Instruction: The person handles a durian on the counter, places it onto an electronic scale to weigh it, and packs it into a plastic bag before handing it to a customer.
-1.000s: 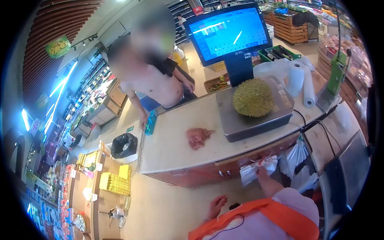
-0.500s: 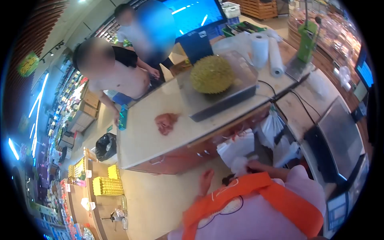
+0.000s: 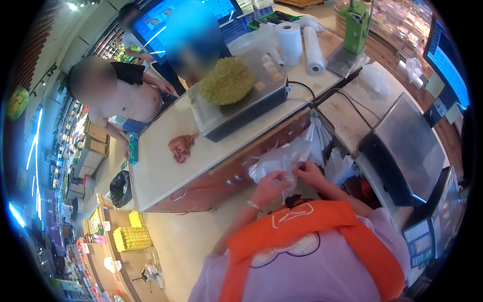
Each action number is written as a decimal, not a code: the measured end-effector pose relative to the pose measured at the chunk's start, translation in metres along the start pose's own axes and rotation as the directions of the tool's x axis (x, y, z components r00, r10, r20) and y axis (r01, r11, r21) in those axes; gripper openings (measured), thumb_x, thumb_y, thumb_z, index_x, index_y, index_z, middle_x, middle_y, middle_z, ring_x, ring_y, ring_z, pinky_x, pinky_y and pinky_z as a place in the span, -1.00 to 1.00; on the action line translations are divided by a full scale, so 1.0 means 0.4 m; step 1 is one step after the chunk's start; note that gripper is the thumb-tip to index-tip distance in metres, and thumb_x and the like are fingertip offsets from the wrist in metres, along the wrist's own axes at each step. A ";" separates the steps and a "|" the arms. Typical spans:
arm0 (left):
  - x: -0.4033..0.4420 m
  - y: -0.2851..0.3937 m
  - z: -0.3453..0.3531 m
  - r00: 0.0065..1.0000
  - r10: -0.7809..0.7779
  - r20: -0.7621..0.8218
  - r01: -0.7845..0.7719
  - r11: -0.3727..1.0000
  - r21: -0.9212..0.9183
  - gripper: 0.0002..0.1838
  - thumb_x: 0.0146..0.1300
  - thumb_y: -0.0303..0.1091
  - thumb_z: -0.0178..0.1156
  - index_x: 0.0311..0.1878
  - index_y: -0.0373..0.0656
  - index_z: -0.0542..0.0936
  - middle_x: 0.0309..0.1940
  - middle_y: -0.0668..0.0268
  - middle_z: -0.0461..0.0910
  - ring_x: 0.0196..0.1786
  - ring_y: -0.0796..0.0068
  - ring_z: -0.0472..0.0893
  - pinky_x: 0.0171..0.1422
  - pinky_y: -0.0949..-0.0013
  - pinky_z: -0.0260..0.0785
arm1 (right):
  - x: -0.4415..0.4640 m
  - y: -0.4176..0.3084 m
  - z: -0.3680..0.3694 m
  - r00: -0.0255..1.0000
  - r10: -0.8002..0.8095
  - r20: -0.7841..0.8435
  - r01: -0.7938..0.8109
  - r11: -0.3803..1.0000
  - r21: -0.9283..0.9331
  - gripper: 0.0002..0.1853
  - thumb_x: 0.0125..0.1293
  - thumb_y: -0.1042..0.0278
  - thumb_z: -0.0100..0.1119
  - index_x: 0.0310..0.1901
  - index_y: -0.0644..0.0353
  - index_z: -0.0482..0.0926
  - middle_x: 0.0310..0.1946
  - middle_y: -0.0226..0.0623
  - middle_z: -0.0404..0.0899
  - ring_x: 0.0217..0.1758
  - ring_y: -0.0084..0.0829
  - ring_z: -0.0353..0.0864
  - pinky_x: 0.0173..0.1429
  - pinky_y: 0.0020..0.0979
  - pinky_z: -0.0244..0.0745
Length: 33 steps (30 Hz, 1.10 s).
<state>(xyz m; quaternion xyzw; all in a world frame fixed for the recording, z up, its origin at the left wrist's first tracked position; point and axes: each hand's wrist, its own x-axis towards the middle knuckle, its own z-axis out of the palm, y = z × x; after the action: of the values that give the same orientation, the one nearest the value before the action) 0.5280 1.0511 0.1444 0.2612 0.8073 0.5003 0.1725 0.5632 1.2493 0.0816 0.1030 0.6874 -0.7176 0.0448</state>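
Observation:
In front of my orange apron, a thin white plastic bag [image 3: 278, 160] hangs beside the counter front. My left hand [image 3: 270, 189] pinches its near edge with curled fingers. On the bag's right side, my right hand [image 3: 310, 174] also has its fingers closed on the plastic. The two hands are a short way apart. More white plastic bags [image 3: 317, 132] hang just beyond my right hand. A spiky green-yellow durian [image 3: 226, 81] rests on the flat metal scale [image 3: 221, 124] on the counter, and neither hand touches it.
A crumpled reddish bag [image 3: 181, 148] lies on the counter [image 3: 156, 176]. Plastic rolls [image 3: 313, 53] and a green bag-sealing stand [image 3: 355, 27] are at the back. A second scale [image 3: 402, 141] stands to the right. A person [image 3: 133, 95] across the counter touches a teal box [image 3: 133, 148].
My left hand has come rightward to the plastic bag and closed on it. My right hand has lifted with the bag. The camera view has shifted, and the durian stays on the scale.

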 end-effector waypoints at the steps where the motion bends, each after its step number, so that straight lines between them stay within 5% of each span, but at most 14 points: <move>1: 0.000 0.022 0.008 0.998 0.057 0.017 -0.059 0.982 0.182 -0.69 0.21 -0.26 0.26 -0.02 -0.19 0.61 -0.26 0.15 0.67 -0.17 0.34 0.64 -0.05 0.38 0.44 | 0.003 0.009 0.000 0.999 -0.038 -0.024 0.038 0.999 -0.034 -0.58 0.16 0.37 0.23 0.06 0.30 0.49 -0.25 -0.31 0.60 -0.23 -0.52 0.57 -0.11 -0.42 0.49; 5: 0.013 0.024 0.041 0.990 -0.093 -0.103 0.093 0.996 -0.004 -0.66 0.14 -0.13 0.32 -0.17 -0.21 0.61 -0.42 0.14 0.65 -0.35 0.27 0.65 -0.22 0.29 0.46 | 0.024 0.014 -0.002 0.993 -0.111 -0.044 0.108 0.992 -0.070 -0.55 0.16 0.36 0.26 0.08 0.29 0.46 -0.29 -0.33 0.58 -0.25 -0.54 0.54 -0.13 -0.44 0.49; 8: 0.006 -0.003 0.025 0.960 -0.142 -0.239 0.153 0.988 0.025 -0.68 0.16 -0.14 0.30 -0.22 -0.23 0.61 -0.45 0.14 0.64 -0.41 0.26 0.65 -0.27 0.28 0.45 | 0.013 -0.033 -0.005 0.997 -0.072 0.023 0.074 0.994 -0.084 -0.53 0.19 0.37 0.27 0.12 0.30 0.41 -0.23 -0.29 0.59 -0.20 -0.50 0.58 -0.08 -0.43 0.49; 11: -0.020 -0.015 0.008 0.976 -0.179 -0.123 0.209 0.928 0.309 -0.76 0.22 -0.23 0.24 -0.23 -0.24 0.62 -0.46 0.15 0.64 -0.39 0.29 0.65 -0.26 0.31 0.44 | 0.021 -0.013 -0.004 0.992 -0.031 0.123 0.037 0.998 -0.051 -0.51 0.20 0.38 0.27 0.14 0.31 0.38 -0.20 -0.27 0.60 -0.18 -0.49 0.59 -0.07 -0.42 0.50; 15: -0.043 -0.075 0.028 0.988 -0.148 -0.040 0.152 0.981 0.118 -0.75 0.21 -0.21 0.26 -0.24 -0.24 0.65 -0.48 0.19 0.65 -0.42 0.37 0.62 -0.26 0.35 0.42 | 0.034 0.009 0.017 0.986 -0.073 0.147 0.066 0.997 0.046 -0.52 0.20 0.36 0.29 0.12 0.31 0.40 -0.22 -0.28 0.60 -0.22 -0.51 0.59 -0.12 -0.42 0.51; 17: -0.042 -0.078 0.025 0.994 -0.016 -0.108 0.026 0.995 0.097 -0.72 0.19 -0.18 0.29 -0.25 -0.25 0.66 -0.48 0.22 0.65 -0.43 0.45 0.59 -0.28 0.39 0.41 | 0.035 -0.011 0.016 0.983 -0.019 0.182 0.025 0.999 -0.028 -0.59 0.20 0.33 0.30 0.03 0.31 0.46 -0.28 -0.28 0.61 -0.27 -0.52 0.60 -0.16 -0.44 0.51; 21: -0.051 -0.027 0.008 0.940 -0.268 -0.210 0.264 0.963 -0.047 -0.72 0.20 -0.21 0.29 -0.28 -0.29 0.67 -0.49 0.28 0.65 -0.42 0.59 0.55 -0.29 0.45 0.38 | 0.047 -0.099 -0.002 0.879 0.248 0.407 -0.041 0.890 -0.454 -0.71 0.19 0.26 0.31 -0.18 0.29 0.56 -0.45 -0.27 0.61 -0.36 -0.51 0.61 -0.22 -0.48 0.51; 24: -0.056 -0.023 -0.003 0.914 -0.361 -0.185 0.369 0.929 0.009 -0.74 0.21 -0.24 0.28 -0.29 -0.30 0.68 -0.49 0.31 0.65 -0.42 0.63 0.55 -0.28 0.48 0.38 | 0.022 -0.140 -0.003 0.893 0.132 0.430 0.118 0.852 -0.509 -0.66 0.19 0.06 0.25 -0.29 0.23 0.63 -0.50 -0.25 0.63 -0.37 -0.37 0.66 -0.22 -0.38 0.54; 26: -0.061 -0.027 0.003 0.895 -0.409 -0.180 0.413 0.910 -0.014 -0.75 0.21 -0.25 0.28 -0.29 -0.29 0.68 -0.49 0.32 0.65 -0.42 0.64 0.55 -0.27 0.48 0.39 | 0.022 -0.137 -0.003 0.893 -0.026 0.450 0.255 0.853 -0.456 -0.74 0.19 0.17 0.23 -0.23 0.19 0.62 -0.38 -0.22 0.64 -0.30 -0.34 0.66 -0.18 -0.36 0.54; 29: -0.058 -0.034 0.034 0.920 -0.362 -0.149 0.312 0.908 -0.281 -0.73 0.18 -0.23 0.31 -0.32 -0.30 0.68 -0.52 0.35 0.64 -0.44 0.65 0.54 -0.29 0.47 0.39 | 0.021 -0.132 0.009 0.846 -0.297 0.442 0.442 0.855 -0.271 -0.74 0.18 0.40 0.19 -0.07 0.17 0.58 -0.20 -0.18 0.62 -0.25 -0.38 0.64 -0.12 -0.40 0.51; 33: -0.050 -0.014 0.035 0.944 -0.323 -0.069 0.301 0.928 -0.218 -0.73 0.19 -0.21 0.31 -0.31 -0.29 0.69 -0.53 0.36 0.63 -0.45 0.65 0.53 -0.32 0.46 0.37 | 0.021 -0.116 0.015 0.750 -0.444 0.490 0.571 0.809 -0.142 -0.54 0.17 0.59 0.08 0.14 0.12 0.50 0.00 -0.16 0.53 -0.19 -0.34 0.60 -0.04 -0.41 0.49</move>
<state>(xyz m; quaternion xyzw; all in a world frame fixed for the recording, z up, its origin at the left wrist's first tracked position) 0.5503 1.0472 0.1337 0.0840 0.7906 0.5597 0.2338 0.5449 1.2463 0.1253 -0.2596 0.7562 -0.6006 0.0122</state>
